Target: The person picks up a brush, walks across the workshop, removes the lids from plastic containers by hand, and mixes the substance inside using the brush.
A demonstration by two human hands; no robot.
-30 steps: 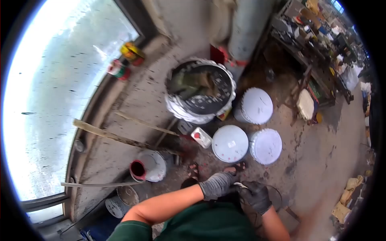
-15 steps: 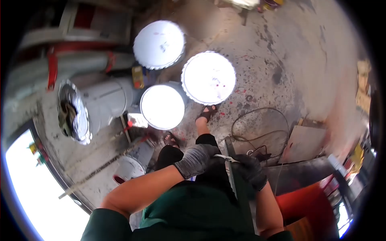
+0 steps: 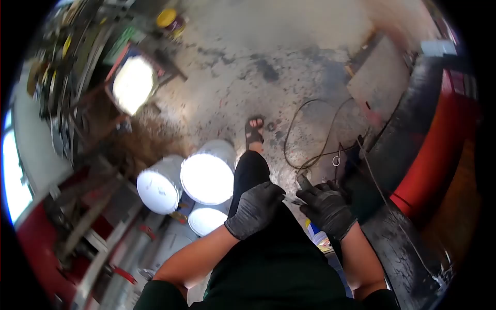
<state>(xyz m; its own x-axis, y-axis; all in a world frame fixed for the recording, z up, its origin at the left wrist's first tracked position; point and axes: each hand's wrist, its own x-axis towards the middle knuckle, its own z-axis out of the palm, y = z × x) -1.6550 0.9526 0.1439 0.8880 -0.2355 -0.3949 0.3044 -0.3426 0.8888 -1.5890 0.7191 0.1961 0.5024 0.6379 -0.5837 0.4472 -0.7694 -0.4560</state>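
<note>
Both the left hand [image 3: 256, 209] and the right hand [image 3: 328, 209], gloved, curl their fingers over the trousers [image 3: 281, 245]. A thin pale strip [image 3: 292, 199] shows between their fingertips; which hand grips it, one cannot tell. Beneath the right wrist sits a yellow-and-blue label [image 3: 321, 241], its print too blurred to read. Three drums [image 3: 207, 179] stand on the floor [image 3: 222, 88]; a cable [image 3: 285, 147] loops near a board's [image 3: 380, 77] left edge.

Wrinkled black gloves [image 3: 246, 219] cover the left hand [image 3: 256, 210] and right hand [image 3: 326, 208]. Below a dark green, short-sleeved top [image 3: 276, 284] come black trousers [image 3: 251, 169] and a strappy dark sandal [image 3: 253, 135] (open at the toes).
</note>
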